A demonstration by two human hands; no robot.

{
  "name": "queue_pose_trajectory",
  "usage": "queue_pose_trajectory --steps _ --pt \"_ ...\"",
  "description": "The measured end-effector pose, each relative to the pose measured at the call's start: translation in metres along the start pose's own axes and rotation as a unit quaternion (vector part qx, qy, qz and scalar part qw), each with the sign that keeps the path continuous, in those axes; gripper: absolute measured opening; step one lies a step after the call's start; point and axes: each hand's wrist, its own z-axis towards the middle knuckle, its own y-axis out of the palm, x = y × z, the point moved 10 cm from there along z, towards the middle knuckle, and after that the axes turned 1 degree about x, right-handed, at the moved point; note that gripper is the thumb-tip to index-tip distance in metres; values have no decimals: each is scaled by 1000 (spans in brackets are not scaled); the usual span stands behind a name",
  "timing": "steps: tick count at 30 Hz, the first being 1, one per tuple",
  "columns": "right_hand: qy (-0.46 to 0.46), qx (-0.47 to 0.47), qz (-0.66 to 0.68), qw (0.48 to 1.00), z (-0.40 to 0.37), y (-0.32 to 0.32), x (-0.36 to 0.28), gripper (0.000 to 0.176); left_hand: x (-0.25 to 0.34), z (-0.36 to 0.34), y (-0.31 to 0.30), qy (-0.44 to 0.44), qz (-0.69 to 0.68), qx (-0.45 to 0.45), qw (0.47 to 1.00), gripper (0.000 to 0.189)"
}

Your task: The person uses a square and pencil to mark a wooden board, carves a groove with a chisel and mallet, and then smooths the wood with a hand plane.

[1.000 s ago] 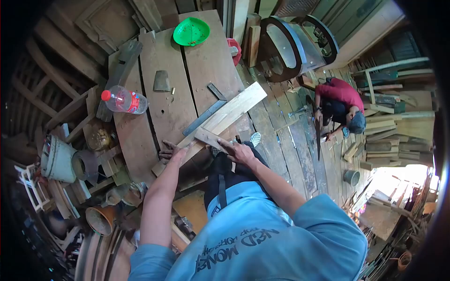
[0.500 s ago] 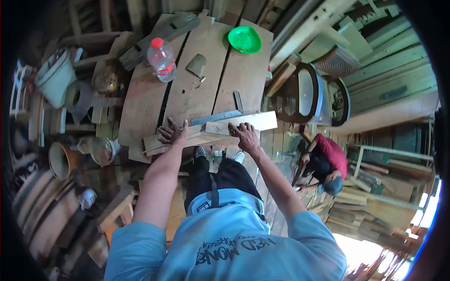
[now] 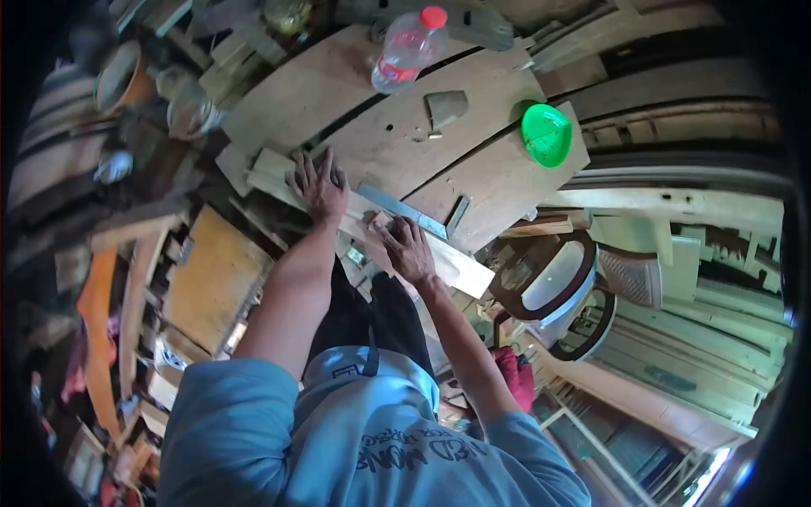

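A long pale wooden plank lies slanting along the near edge of the plank-topped workbench. My left hand rests on the plank near its left end, fingers spread and holding nothing. Farther right, my right hand curls its fingers over a small wooden block on top of the plank; the hand hides part of the block. Just beyond the plank, between my hands and the bench middle, lies an L-shaped metal square with a dark short arm.
On the bench are a plastic bottle with a red cap, a grey flat scrap and a green bowl. Curved chair-like frames stand right of the bench. A person's red shirt shows beyond my right arm.
The view has turned, so bench, plank and bottle appear rotated clockwise. My hands stay on the wood, the right one at the small block. The crouching person is now mostly hidden.
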Motion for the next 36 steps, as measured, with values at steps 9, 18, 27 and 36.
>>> queue_pose_trajectory --steps 9,18,27,36 --pt "-98 -111 -42 988 -41 18 52 51 -9 -1 9 -10 -19 27 999 44" --pt "-211 -121 46 969 -6 25 12 52 -16 -4 7 -16 -99 44 994 43" --pt "-263 -43 43 963 25 27 -14 51 -17 -12 7 -39 -65 69 995 39" --pt "-239 -104 13 965 -28 19 35 49 -13 -8 -1 -18 -83 57 995 38"
